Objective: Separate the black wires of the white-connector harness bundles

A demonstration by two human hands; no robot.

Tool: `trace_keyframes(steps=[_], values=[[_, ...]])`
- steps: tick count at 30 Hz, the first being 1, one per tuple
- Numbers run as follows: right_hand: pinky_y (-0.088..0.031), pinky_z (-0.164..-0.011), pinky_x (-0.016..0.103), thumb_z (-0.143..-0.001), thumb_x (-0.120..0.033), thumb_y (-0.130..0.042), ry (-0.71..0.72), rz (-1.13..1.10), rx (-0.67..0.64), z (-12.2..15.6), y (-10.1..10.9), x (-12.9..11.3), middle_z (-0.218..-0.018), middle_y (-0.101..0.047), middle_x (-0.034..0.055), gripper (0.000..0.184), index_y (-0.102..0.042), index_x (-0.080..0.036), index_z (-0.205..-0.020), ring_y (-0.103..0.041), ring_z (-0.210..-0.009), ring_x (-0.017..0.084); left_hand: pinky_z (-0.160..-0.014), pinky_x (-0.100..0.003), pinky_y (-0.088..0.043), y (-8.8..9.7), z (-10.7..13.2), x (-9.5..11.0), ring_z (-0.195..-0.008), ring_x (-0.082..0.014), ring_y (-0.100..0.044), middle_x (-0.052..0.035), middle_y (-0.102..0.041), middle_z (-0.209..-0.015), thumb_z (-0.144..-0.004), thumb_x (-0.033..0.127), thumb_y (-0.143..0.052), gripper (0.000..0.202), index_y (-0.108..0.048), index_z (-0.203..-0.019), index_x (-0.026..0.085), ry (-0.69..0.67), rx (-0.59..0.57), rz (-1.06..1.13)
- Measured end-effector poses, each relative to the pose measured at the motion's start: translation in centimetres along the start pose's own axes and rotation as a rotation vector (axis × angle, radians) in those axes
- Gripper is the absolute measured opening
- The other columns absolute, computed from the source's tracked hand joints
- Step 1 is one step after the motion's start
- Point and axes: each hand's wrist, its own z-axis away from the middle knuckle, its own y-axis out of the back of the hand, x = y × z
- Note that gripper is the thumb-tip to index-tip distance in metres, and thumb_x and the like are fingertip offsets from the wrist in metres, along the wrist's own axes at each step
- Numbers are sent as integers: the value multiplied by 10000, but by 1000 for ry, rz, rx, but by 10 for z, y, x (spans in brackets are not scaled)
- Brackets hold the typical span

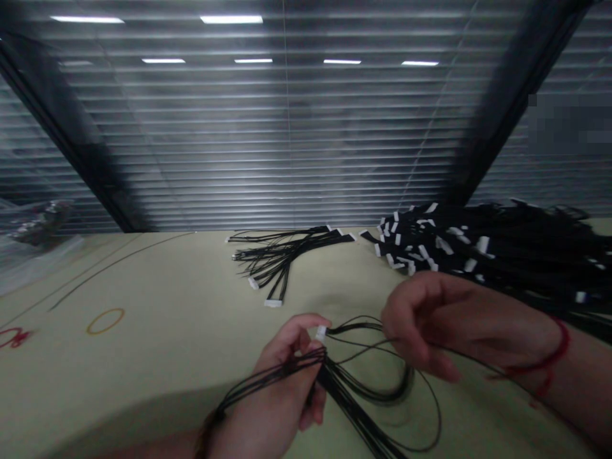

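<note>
My left hand (287, 376) is closed, pinching a small white connector (320, 332) between thumb and fingertips. Thin black wires (354, 414) run from it, some draped over the back of the hand and others hanging down to the right. To its right, my right hand (425, 322) curls its fingers on a single black wire (471, 363), which trails away under the red cord bracelet on that wrist. Looped black wires (392, 398) hang between the two hands.
Finished-looking black wire bundles with white connectors (273, 303) lie at the back middle. A large heap of black cables with white ends (444, 245) fills the back right. A yellow rubber band (106, 321), a red cord (14, 338) and a clear plastic bag (38, 261) are at left.
</note>
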Motion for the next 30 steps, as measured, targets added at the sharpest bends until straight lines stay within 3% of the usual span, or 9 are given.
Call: trace_keyframes(steps=[3,6,9,11,14,17,20,23,30], values=[[-390,-534,191,-760,-231,-634,208,76,143,4,10,-7,-614,-548,2,73,-664,-171,-789,-491,-576,94,-322,-154,-243,1,0,1,-348,-57,-338,83,-418,-491,-790,347,-503,270,-482,-1016,202,13,12,-3],[-416,-640,208,-800,-279,-656,454,180,355,6,19,-12,-725,-575,17,113,-685,-185,-745,-501,-702,114,-321,-156,-244,2,1,1,-351,-53,-344,74,-437,-531,-777,339,-517,271,-491,-1010,202,21,36,-4],[-415,-766,176,-863,-367,-575,675,37,511,11,24,-21,-805,-559,-59,107,-648,-319,-802,-487,-791,96,-337,-147,-252,3,1,2,-360,-55,-361,78,-434,-514,-765,347,-537,287,-488,-1013,212,62,45,18],[-423,-661,130,-946,-300,-432,739,-128,645,17,23,-30,-713,-530,-64,215,-616,-363,-855,-461,-653,84,-351,-143,-264,3,0,2,-368,-56,-371,82,-434,-501,-749,363,-557,317,-477,-1019,218,87,45,48],[-389,-482,171,-968,-283,-349,722,-202,780,25,14,-38,-585,-456,-22,286,-609,-314,-855,-382,-499,101,-350,-147,-272,2,-1,3,-367,-58,-360,90,-416,-476,-731,397,-582,364,-475,-1023,206,70,47,78],[-364,-447,214,-869,-354,-547,632,45,694,25,-4,-32,-551,-487,-19,163,-590,-277,-733,-431,-493,106,-334,-148,-255,2,-1,1,-355,-59,-355,93,-406,-463,-731,403,-591,371,-479,-1019,196,53,40,82],[-342,-452,212,-756,-254,-623,249,389,487,13,-29,-14,-560,-559,-16,143,-570,-221,-627,-470,-501,106,-328,-140,-244,1,1,-3,-340,-52,-355,91,-413,-455,-778,398,-563,307,-481,-997,199,9,14,74],[-279,-427,197,-747,-189,-503,-50,647,446,-2,-51,7,-527,-511,-26,162,-527,-180,-587,-420,-484,90,-316,-131,-210,1,4,-5,-313,-41,-340,107,-381,-437,-819,428,-540,279,-478,-994,221,-75,4,88],[-255,-426,202,-720,-137,-428,51,899,538,-7,-61,20,-497,-466,-43,172,-437,-175,-553,-409,-460,80,-311,-134,-198,3,6,-6,-303,-25,-346,93,-434,-494,-812,470,-559,286,-486,-972,244,-116,-23,150]])
